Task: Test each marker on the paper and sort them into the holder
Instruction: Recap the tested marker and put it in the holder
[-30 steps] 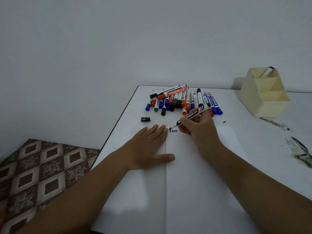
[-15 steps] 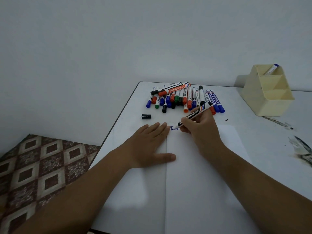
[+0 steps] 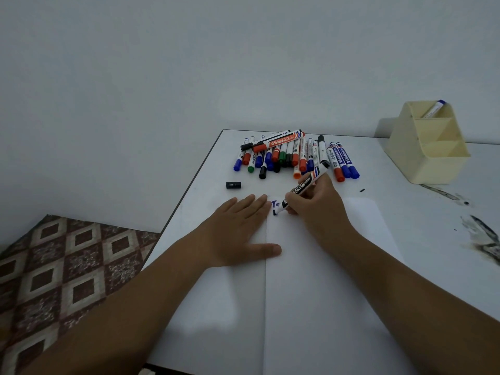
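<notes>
A white table (image 3: 400, 201) fills the lower right of the view, set against a plain wall. On it lies a sheet of white paper (image 3: 311, 293), which serves here as the landmark.

The left hand (image 3: 238, 231) rests flat on the paper's left half, fingers straight and together, thumb spread toward the fold line. The right hand (image 3: 318, 204) grips an uncapped whiteboard marker (image 3: 304, 186) between curled fingers and thumb, its tip down on the paper near the far edge, just beside the left fingertips. Blue letters (image 3: 275, 204) — partly hidden by the marker and the hand — show next to the tip.

Beyond the paper's far edge lies a pile of capped markers (image 3: 292, 155) in blue, red, green, black and orange, two of them laid crosswise on top. The raised end of the held marker overlaps the near side of this pile. A loose black cap (image 3: 233, 185) lies left of the pile, off the paper.

Far right of the paper stands a cream holder (image 3: 430, 169) with stepped compartments; one blue-capped marker (image 3: 434, 109) leans in its rearmost compartment. Dark ink smears (image 3: 481, 236) stain the table to the paper's right. Left of the table, a patterned floor (image 3: 54, 280) shows.
</notes>
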Demonstrator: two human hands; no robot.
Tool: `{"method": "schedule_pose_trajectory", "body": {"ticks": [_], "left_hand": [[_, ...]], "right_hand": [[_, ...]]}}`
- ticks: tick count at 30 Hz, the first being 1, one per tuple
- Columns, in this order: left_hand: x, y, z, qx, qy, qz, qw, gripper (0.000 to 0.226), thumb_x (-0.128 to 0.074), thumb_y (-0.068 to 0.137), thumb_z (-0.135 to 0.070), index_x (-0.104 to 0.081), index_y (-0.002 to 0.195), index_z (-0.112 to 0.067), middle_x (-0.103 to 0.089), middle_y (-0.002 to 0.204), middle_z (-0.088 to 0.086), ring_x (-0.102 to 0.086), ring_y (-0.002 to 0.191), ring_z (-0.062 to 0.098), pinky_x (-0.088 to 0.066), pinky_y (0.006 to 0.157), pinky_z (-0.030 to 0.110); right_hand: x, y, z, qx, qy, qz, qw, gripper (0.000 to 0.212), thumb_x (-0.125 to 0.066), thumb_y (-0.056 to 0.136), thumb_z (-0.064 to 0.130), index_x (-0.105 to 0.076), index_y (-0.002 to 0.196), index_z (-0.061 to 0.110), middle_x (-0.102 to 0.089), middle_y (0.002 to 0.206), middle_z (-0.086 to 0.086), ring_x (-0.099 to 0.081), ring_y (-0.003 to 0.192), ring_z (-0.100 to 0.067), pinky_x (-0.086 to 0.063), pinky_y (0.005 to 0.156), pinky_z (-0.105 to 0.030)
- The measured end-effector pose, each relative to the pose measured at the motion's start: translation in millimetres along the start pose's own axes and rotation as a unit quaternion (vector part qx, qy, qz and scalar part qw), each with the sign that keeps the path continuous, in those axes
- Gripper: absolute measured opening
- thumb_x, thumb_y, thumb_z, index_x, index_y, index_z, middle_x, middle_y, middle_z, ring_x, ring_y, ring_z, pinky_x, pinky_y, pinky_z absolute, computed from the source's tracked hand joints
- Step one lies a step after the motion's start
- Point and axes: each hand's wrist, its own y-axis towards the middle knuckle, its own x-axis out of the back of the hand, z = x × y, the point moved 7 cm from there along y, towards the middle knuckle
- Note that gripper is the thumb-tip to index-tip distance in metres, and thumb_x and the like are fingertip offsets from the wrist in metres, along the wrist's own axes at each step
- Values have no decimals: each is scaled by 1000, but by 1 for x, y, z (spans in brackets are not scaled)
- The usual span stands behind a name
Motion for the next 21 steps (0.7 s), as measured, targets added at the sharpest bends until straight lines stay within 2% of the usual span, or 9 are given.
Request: {"method": "schedule_pose_trajectory", "body": {"ticks": [8, 18, 21], "left_hand": [[1, 0, 0, 1, -4, 3, 1000, 102, -11, 80, -90, 11, 158, -29, 17, 164, -14, 16, 150, 5, 3, 125, 37], [0, 0, 0, 2, -7, 7, 1000, 102, -12, 80, -91, 11, 158, -29, 18, 164, -14, 17, 150, 4, 3, 125, 36], [-1, 0, 1, 2, -3, 9, 1000, 103, -10, 79, -92, 12, 158, -29, 18, 164, -14, 17, 150, 4, 3, 125, 37]], "right_hand": [[1, 2, -1, 5, -8, -9, 1000, 36, -77, 86, 32, -52, 107, 16, -72, 95, -9, -73, 90, -28, -61, 85, -48], [5, -1, 1, 9, 2, -29, 1000, 30, -74, 88, 26, -48, 104, 24, -68, 100, -10, -71, 92, -32, -61, 85, -48], [3, -2, 3, 11, -14, -20, 1000, 30, -74, 88, 25, -45, 95, 27, -68, 100, -16, -70, 93, -37, -61, 84, -50]]}}
